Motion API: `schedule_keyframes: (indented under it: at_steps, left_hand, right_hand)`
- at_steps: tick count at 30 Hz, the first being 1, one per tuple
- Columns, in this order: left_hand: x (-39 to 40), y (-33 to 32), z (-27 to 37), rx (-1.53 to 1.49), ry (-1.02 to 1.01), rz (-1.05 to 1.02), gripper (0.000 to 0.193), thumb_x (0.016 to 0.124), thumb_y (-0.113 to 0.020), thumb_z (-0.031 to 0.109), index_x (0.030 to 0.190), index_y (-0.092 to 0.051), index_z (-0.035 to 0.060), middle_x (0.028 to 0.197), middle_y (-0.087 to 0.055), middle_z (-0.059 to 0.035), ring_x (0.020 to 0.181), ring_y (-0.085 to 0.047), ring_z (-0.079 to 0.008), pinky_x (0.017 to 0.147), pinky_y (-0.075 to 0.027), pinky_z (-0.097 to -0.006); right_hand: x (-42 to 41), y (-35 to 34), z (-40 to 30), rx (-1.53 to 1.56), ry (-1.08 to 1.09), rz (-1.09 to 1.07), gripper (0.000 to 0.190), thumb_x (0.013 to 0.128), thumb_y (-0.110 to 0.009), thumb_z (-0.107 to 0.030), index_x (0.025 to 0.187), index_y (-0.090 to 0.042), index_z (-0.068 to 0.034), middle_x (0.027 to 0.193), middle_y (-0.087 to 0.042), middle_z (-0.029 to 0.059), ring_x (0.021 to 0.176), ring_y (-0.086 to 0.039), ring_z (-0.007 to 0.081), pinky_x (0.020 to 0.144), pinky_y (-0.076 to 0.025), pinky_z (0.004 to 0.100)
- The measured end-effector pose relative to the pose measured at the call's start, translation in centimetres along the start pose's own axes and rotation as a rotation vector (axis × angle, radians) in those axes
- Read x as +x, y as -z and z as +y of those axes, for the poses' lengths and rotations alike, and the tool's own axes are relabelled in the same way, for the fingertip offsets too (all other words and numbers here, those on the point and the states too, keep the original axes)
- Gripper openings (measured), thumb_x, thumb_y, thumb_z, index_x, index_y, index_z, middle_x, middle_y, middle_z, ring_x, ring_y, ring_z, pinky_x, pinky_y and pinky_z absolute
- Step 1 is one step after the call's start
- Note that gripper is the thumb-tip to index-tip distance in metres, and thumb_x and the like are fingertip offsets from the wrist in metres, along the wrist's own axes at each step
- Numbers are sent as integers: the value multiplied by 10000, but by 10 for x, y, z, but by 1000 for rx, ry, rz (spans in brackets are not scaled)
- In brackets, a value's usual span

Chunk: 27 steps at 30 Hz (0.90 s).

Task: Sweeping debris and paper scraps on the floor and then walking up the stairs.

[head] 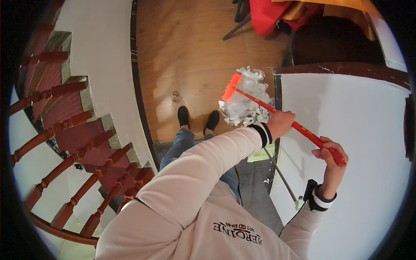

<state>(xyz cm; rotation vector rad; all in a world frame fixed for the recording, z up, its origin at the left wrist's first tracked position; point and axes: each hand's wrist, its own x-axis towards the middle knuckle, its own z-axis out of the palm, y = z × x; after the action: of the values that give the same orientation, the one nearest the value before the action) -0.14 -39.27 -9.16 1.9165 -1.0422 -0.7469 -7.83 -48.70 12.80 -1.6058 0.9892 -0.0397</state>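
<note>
My left hand [281,125] is closed around the middle of the red handle of a broom [307,133]. My right hand [336,157] curls around the handle's top end, at the right. The broom's bright orange head [231,87] is at the left side of a pile of white paper scraps and clear plastic [248,97] on the wood-look floor. Behind my left wrist, a pale green dustpan [260,156] lies partly hidden on grey tiles, and its long thin handle leans towards my right forearm.
A staircase with red wooden balusters [73,159] rises at the left, beside a pale wall [100,65]. A white panel [344,107] with a dark edge stands at the right. Red cloth [266,16] and dark metal legs [237,31] are at the top. A black cable hangs near my legs.
</note>
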Motion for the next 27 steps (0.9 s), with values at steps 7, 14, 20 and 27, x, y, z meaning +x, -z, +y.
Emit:
schedule_keyframes:
  at_steps: [7, 14, 20, 27]
  left_hand:
    - [16, 3, 33, -55, -67, -59, 134, 676, -581, 62, 778, -512, 8, 805, -547, -163, 768, -567, -351, 660, -457, -438]
    - [18, 26, 22, 125, -123, -161, 103, 681, -562, 91, 755, -527, 28, 760, -558, -150, 744, -572, -348, 636, -459, -440]
    - [41, 28, -37, 298, -139, -167, 92, 692, -568, 102, 745, -541, 32, 757, -570, -148, 744, -579, -347, 634, -465, -426]
    - [51, 11, -71, 342, -157, -200, 73, 684, -590, 104, 699, -563, 38, 724, -584, -163, 695, -586, -347, 618, -470, -437]
  right_hand:
    - [-31, 1, -12, 31, 74, 118, 89, 723, -537, 89, 808, -563, 74, 1001, -589, 197, 672, -630, 224, 649, -510, 279]
    - [-31, 5, 15, 214, 98, 180, 112, 735, -542, 63, 843, -571, 71, 992, -592, 199, 713, -638, 241, 694, -518, 291]
    - [22, -12, 66, 485, 67, 126, 119, 775, -531, 53, 888, -566, 66, 1053, -571, 210, 783, -635, 269, 726, -536, 324]
    - [37, -21, 93, 582, -23, 165, 126, 794, -533, 29, 909, -565, 69, 1063, -573, 203, 778, -640, 269, 728, -537, 318]
